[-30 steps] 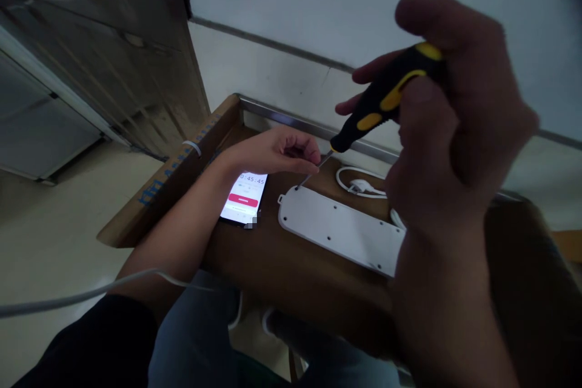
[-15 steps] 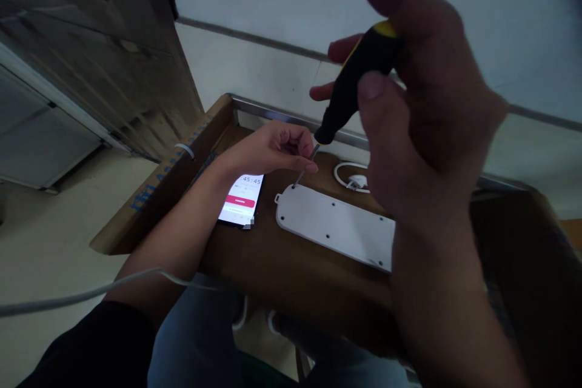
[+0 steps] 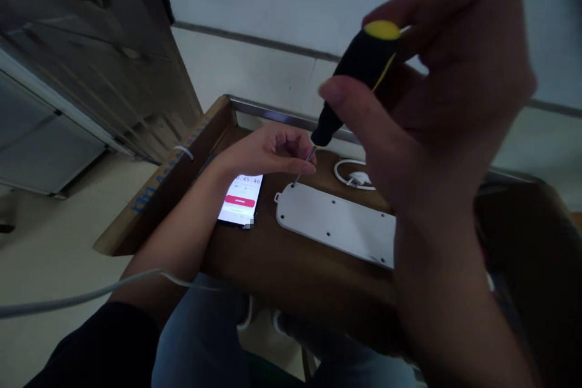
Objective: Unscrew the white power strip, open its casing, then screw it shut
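A white power strip [image 3: 339, 223] lies on the brown surface with its screw-holed side up; its right end is hidden behind my right forearm. My right hand [image 3: 436, 85] grips the black and yellow handle of a screwdriver [image 3: 352, 76], thumb along its side. The tool leans, and its tip sits at the hole in the strip's upper left corner. Pinched around the thin metal shaft, just above that hole, are the thumb and fingers of my left hand [image 3: 286, 151].
A lit phone [image 3: 239, 201] lies under my left wrist. Behind the strip is a white cable with a plug [image 3: 358, 179]. The brown cardboard edge [image 3: 159, 182] rises at left, and a pale cable [image 3: 91, 294] crosses my left forearm. A wall stands behind.
My right hand has turned around the screwdriver handle, its fingers now curled in and the yellow end cap showing. My left hand and the power strip stay almost in place.
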Available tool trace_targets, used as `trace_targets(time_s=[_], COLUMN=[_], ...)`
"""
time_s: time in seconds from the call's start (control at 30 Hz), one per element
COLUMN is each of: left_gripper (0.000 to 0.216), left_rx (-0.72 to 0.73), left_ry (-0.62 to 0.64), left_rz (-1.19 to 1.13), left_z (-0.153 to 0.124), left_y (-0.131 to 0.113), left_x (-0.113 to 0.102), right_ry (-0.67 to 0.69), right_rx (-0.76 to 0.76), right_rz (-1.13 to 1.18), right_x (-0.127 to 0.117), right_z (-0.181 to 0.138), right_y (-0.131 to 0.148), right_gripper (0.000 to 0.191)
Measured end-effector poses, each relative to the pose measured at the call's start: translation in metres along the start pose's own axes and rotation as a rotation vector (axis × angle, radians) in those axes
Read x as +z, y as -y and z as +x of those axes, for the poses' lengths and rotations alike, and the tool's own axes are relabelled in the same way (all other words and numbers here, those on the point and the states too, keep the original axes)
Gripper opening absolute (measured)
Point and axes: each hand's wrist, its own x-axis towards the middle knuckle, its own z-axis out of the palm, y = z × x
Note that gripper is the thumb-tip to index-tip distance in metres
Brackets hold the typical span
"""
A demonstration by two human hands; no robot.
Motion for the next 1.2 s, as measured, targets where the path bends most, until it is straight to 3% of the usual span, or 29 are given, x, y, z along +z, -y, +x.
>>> trace_targets(time_s=[0.1, 0.17, 0.23, 0.33, 0.43, 0.53, 0.63, 0.7, 0.8, 0.87, 0.93, 1.03, 1.1, 1.2], left_gripper=[0.042, 0.042, 0.041, 0.039, 0.038, 0.043, 0.047, 0.046, 0.041, 0.039, 0.041, 0.052, 0.051, 0.045], left_rx=[0.002, -0.009, -0.011, -0.008, -0.011, 0.043, 0.052, 0.042, 0.04, 0.048, 0.072, 0.087, 0.07, 0.076], left_ry=[-0.086, -0.139, -0.147, -0.075, -0.059, -0.228, -0.326, -0.312, -0.232, -0.189, -0.192, -0.268, -0.296, -0.284], left_rz=[-0.026, -0.04, -0.051, -0.039, -0.033, -0.071, -0.053, -0.03, -0.026, -0.03, -0.051, -0.06, -0.037, -0.042], left_z=[0.004, 0.006, 0.006, 0.003, 0.002, 0.004, 0.007, 0.007, 0.005, 0.003, 0.001, 0.002, 0.004, 0.004], left_y=[0.005, 0.009, 0.01, 0.008, 0.006, 0.008, 0.011, 0.009, 0.004, 0.002, 0.004, 0.013, 0.019, 0.02], left_x=[0.008, 0.008, 0.005, -0.001, 0.0, 0.008, 0.013, 0.011, 0.007, 0.005, 0.007, 0.011, 0.012, 0.008], right_ry=[-0.064, -0.009, 0.099, 0.185, 0.089, -0.055, -0.086, -0.011, 0.114, 0.11, 0.018, -0.098, -0.08, 0.064], right_rx=[-0.005, 0.052, 0.121, 0.14, 0.113, 0.089, 0.093, 0.109, 0.143, 0.15, 0.154, 0.169, 0.181, 0.16], right_rz=[-0.126, -0.123, -0.005, 0.201, 0.197, 0.053, 0.04, 0.202, 0.368, 0.34, 0.265, 0.09, 0.044, 0.216], right_x=[0.002, -0.001, -0.006, -0.008, -0.003, 0.005, 0.007, 0.005, 0.0, 0.0, 0.004, 0.009, 0.009, 0.002], right_z=[0.001, 0.0, -0.001, -0.002, -0.002, -0.002, -0.003, -0.003, -0.002, -0.002, -0.003, -0.005, -0.006, -0.005], right_y=[0.001, 0.004, 0.006, 0.006, 0.003, -0.001, -0.005, -0.008, -0.008, -0.007, -0.004, 0.001, 0.002, -0.001], right_gripper=[0.035, 0.027, 0.022, 0.035, 0.023, 0.03, 0.033, 0.023, 0.029, 0.025, 0.022, 0.036, 0.038, 0.027])
